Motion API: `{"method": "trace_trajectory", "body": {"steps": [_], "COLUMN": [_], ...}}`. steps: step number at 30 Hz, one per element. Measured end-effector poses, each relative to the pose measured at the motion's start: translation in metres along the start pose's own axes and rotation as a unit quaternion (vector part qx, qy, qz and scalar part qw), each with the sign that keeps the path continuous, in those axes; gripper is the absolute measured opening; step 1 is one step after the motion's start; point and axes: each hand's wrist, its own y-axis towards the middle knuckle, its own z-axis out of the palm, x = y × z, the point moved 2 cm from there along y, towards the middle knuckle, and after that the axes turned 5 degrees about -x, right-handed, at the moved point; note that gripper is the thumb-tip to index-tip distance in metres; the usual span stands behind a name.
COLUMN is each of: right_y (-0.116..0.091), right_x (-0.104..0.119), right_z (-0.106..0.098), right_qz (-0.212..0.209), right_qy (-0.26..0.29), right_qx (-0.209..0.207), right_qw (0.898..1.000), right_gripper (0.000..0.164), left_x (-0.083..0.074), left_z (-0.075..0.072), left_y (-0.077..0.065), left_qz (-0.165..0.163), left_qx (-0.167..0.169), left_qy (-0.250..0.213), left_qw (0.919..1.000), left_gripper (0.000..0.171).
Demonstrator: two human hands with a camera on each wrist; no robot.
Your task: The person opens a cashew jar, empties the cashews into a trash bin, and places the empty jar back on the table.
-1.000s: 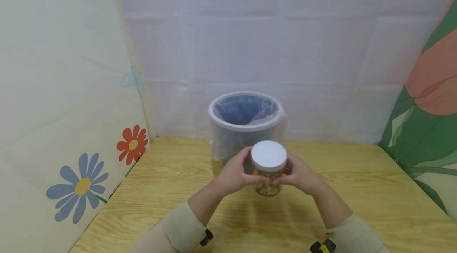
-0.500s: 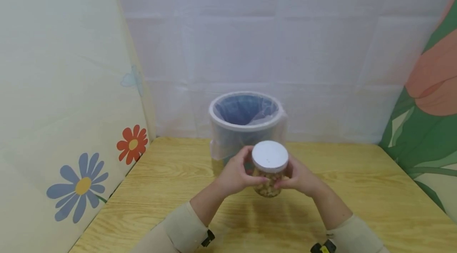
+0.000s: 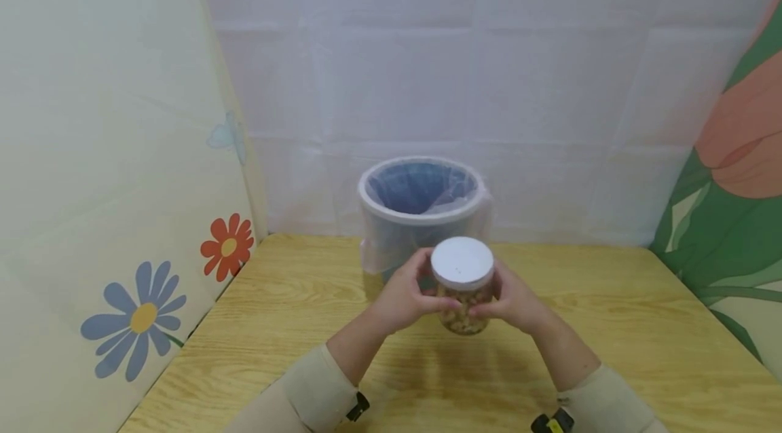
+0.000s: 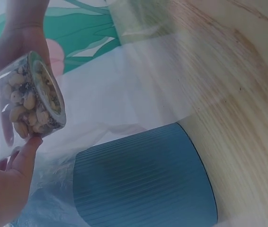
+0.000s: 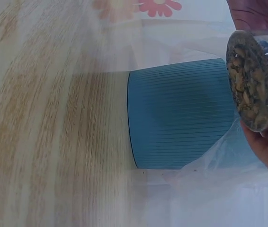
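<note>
A clear jar (image 3: 466, 311) with a white lid (image 3: 462, 260) is held upright over the table by both hands. Nuts that look like cashews (image 4: 25, 106) fill the lower part of the jar, with bits settled at its bottom in the right wrist view. My left hand (image 3: 403, 297) grips its left side, thumb across the front. From the other side my right hand (image 3: 516, 300) holds it likewise, the two thumb tips close together. The far fingers are partly hidden behind the jar. The jar's base is raised off the wood, seen from below in both wrist views.
Right behind the jar stands a blue ribbed trash bin (image 5: 181, 113) with a white rim (image 3: 421, 218) and a clear plastic liner folded over it. The wood-grain table (image 3: 293, 324) ends at a white cloth backdrop (image 3: 391, 80). Flower-printed panels (image 3: 143, 317) flank both sides.
The jar has risen very slightly and its tilt has shifted a little, with both hands keeping their grip. The bin has stayed in place.
</note>
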Motion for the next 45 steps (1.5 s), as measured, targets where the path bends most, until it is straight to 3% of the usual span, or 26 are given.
{"method": "trace_trajectory", "body": {"steps": [6, 12, 19, 25, 30, 37, 45], "right_y": [-0.001, -0.003, -0.005, -0.004, -0.004, -0.001, 0.000], "right_x": [0.001, -0.001, -0.001, 0.001, 0.002, -0.001, -0.002], "right_z": [-0.002, -0.005, -0.007, -0.005, -0.003, -0.004, -0.004], "right_qz": [-0.003, -0.005, -0.015, -0.014, -0.012, -0.035, -0.027], "right_qy": [-0.022, -0.026, -0.014, 0.017, 0.036, 0.038, 0.043], "right_qx": [-0.009, 0.004, 0.041, 0.068, 0.092, 0.107, 0.110], "right_qw": [1.000, 1.000, 0.999, 0.997, 0.995, 0.993, 0.993], "right_gripper": [0.086, 0.081, 0.082, 0.084, 0.085, 0.082, 0.079], "left_x": [0.001, -0.003, -0.008, -0.008, -0.009, -0.009, -0.005], "left_z": [-0.002, -0.008, -0.012, -0.011, -0.011, -0.008, -0.005], "left_y": [0.002, 0.004, 0.007, 0.012, 0.017, 0.018, 0.019], "left_qz": [0.015, 0.042, 0.062, 0.115, 0.150, 0.135, 0.119], "left_qx": [0.013, 0.026, 0.080, 0.120, 0.148, 0.154, 0.141], "left_qy": [-0.008, -0.055, -0.092, -0.110, -0.086, -0.066, -0.070], "left_qw": [0.9998, 0.9972, 0.9906, 0.9799, 0.9739, 0.9766, 0.9805], "left_gripper": [0.073, 0.070, 0.074, 0.082, 0.088, 0.089, 0.090]}}
